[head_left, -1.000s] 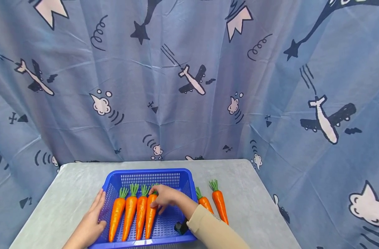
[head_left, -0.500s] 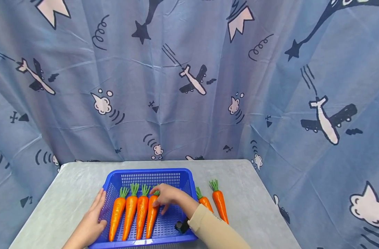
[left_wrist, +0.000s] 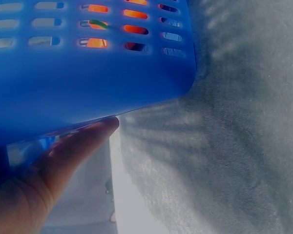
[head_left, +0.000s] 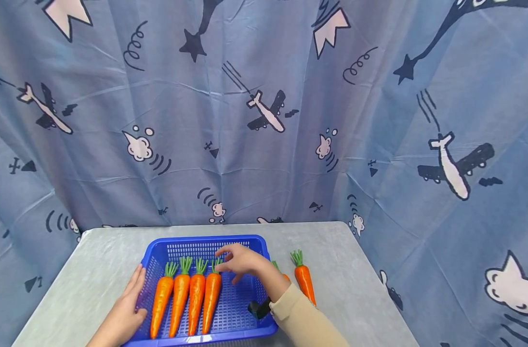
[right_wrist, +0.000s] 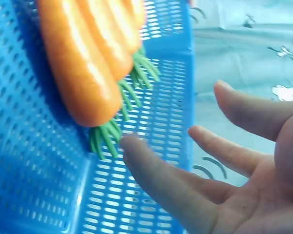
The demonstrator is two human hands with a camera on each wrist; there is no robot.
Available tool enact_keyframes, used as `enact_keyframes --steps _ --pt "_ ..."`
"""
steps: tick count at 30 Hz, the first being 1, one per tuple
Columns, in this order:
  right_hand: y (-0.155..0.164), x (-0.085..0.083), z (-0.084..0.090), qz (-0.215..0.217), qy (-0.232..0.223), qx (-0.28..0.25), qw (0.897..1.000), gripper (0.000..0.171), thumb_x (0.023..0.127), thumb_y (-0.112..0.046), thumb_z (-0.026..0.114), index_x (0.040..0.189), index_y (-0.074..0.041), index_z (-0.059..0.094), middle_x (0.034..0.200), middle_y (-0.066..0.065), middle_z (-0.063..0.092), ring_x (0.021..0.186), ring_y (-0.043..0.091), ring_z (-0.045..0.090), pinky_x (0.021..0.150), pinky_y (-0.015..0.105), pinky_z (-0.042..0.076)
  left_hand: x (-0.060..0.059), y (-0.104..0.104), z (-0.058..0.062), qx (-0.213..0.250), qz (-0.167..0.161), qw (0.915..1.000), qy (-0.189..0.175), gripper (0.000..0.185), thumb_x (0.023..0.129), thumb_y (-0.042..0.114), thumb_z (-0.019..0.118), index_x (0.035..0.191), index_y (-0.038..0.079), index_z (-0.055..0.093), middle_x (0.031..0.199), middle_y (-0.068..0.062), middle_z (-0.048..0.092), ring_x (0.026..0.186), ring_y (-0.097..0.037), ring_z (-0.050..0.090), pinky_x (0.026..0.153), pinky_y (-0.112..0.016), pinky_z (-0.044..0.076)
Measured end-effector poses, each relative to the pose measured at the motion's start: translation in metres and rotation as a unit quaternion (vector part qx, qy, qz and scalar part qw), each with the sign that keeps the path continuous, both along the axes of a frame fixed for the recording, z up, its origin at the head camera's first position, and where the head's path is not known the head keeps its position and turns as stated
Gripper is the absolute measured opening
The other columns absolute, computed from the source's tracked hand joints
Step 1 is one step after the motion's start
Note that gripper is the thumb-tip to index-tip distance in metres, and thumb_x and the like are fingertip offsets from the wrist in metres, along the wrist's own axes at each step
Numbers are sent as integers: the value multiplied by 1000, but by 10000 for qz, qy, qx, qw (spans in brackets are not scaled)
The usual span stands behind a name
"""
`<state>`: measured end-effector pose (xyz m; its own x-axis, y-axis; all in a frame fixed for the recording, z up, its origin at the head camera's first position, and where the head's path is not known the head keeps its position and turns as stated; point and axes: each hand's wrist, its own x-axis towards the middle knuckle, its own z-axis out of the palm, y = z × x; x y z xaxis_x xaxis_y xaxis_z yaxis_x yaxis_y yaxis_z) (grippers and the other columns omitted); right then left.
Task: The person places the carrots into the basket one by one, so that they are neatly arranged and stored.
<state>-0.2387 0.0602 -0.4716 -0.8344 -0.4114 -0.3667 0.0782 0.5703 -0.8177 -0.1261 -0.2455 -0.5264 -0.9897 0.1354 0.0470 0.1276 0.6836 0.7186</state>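
Note:
A blue slotted basket [head_left: 203, 239] sits on the grey table with several orange carrots [head_left: 196, 301] lying side by side in it, green tops pointing away from me. My right hand [head_left: 240, 260] hovers over the basket's far right part, fingers spread and holding nothing. In the right wrist view the right hand [right_wrist: 200, 141] is open just beyond the carrot tops [right_wrist: 107, 136]. My left hand [head_left: 124, 308] rests flat against the basket's left wall; one of its fingers [left_wrist: 73, 151] lies along the rim [left_wrist: 88, 73].
Two more carrots lie on the table right of the basket: one [head_left: 304, 282] in full view, the other [head_left: 284, 276] mostly hidden behind my right forearm. A blue patterned curtain [head_left: 264, 120] surrounds the table [head_left: 355, 289]. The basket's right half holds no carrots.
My right hand has come off the rightmost carrot in the basket, risen toward the far wall and spread its fingers. The left hand and the carrots stayed where they were.

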Motion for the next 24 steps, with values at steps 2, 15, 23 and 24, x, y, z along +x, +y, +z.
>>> enact_keyframes --steps 2,15,23,24 --pt "5 1 5 -6 206 44 9998 44 89 -21 76 130 -11 65 130 21 61 101 36 67 70 51 63 0 0 0 -5 -4 10000 -13 98 76 -9 60 160 -2 11 169 -20 1 145 -59 19 115 -19 -2" --pt "38 21 24 -303 890 -414 9947 38 91 -27 74 127 -18 68 132 18 64 109 32 68 84 49 61 -2 -1 3 -29 -61 9996 -261 97 76 -9 61 159 -6 10 169 -22 -1 145 -59 17 109 -67 18" --pt "66 37 30 -526 1137 -556 9906 46 91 -31 73 133 -16 64 137 17 62 120 38 64 96 57 55 0 0 3 -42 -62 9998 -170 96 76 -9 61 159 -6 11 169 -21 0 144 -59 19 117 -26 0" --pt "70 38 29 -573 1109 -583 9905 46 91 -31 73 134 -16 64 137 17 62 119 37 64 96 57 55 0 0 3 -62 -59 9998 -171 96 76 -9 61 159 -6 12 169 -21 0 144 -59 19 116 -25 -1"
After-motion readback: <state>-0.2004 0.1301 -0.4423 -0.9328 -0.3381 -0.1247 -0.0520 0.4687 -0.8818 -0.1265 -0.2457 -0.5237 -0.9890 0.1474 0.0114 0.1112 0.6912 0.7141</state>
